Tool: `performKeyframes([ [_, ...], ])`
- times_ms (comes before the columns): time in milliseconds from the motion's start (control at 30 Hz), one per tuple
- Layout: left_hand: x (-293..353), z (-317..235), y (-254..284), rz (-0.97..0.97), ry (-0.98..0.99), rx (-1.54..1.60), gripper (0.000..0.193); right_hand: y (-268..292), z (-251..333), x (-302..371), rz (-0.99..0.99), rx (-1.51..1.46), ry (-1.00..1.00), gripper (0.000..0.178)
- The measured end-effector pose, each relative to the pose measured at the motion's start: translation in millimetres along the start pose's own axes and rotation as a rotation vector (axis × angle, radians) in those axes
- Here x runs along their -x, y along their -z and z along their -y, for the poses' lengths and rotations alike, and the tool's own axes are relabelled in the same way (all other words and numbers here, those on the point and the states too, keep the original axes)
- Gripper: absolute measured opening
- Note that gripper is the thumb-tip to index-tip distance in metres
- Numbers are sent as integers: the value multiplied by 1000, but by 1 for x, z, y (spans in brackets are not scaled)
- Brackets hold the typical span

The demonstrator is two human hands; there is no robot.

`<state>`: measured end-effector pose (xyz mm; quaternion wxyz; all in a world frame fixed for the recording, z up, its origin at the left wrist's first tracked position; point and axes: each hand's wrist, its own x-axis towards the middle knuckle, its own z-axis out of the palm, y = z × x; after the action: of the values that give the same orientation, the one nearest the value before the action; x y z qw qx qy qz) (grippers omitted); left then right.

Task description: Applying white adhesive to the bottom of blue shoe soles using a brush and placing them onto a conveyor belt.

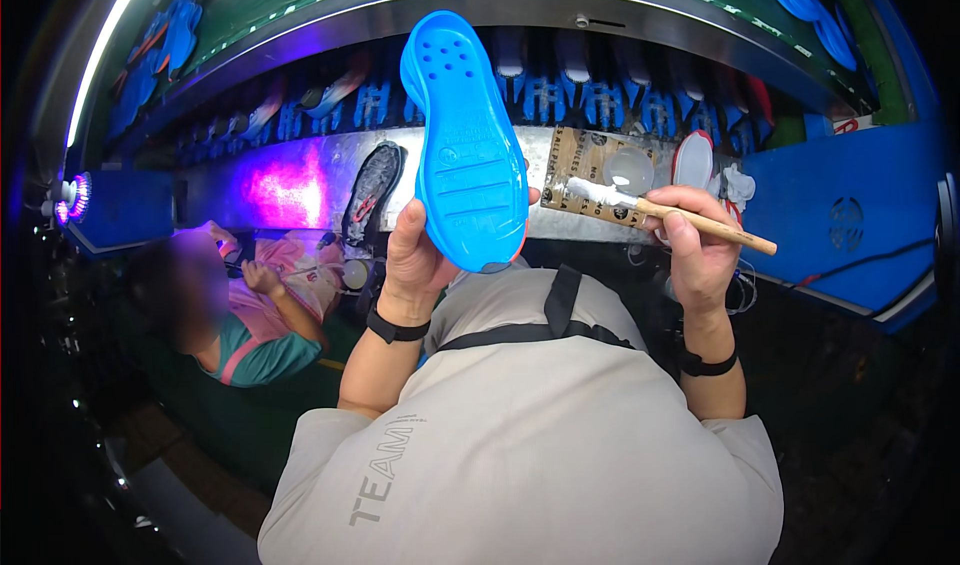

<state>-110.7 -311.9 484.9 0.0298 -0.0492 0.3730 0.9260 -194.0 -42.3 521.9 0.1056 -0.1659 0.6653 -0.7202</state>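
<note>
My left hand [412,250] is closed round the heel or toe end of a bright blue shoe sole [466,165], holding it up with its hollow inner side showing. Round holes dot its far end, and ridges cross its middle. Between the fingers of my right hand [697,245] is a brush [705,227] with a wooden handle and white bristles. The bristle tip points left, over a piece of brown printed cardboard [568,170] and apart from the sole. A round translucent dish [629,170] rests on that cardboard.
Left of the sole, a dark shoe [372,193] lies on the metal bench [225,187]. A white sole with red edging [693,160] and a crumpled white cloth [738,185] lie to the right. Behind runs a rack of shoes and blue parts [600,103]. A co-worker [270,310] sits at left.
</note>
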Motion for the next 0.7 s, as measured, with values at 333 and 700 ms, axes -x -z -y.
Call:
performKeyframes([
  [333, 5, 5, 6, 139, 36, 564, 105, 5, -2, 10, -20, -7, -2, 20],
  [700, 14, 3, 4, 63, 89, 712, 92, 13, -12, 18, -37, 6, -31, 19],
])
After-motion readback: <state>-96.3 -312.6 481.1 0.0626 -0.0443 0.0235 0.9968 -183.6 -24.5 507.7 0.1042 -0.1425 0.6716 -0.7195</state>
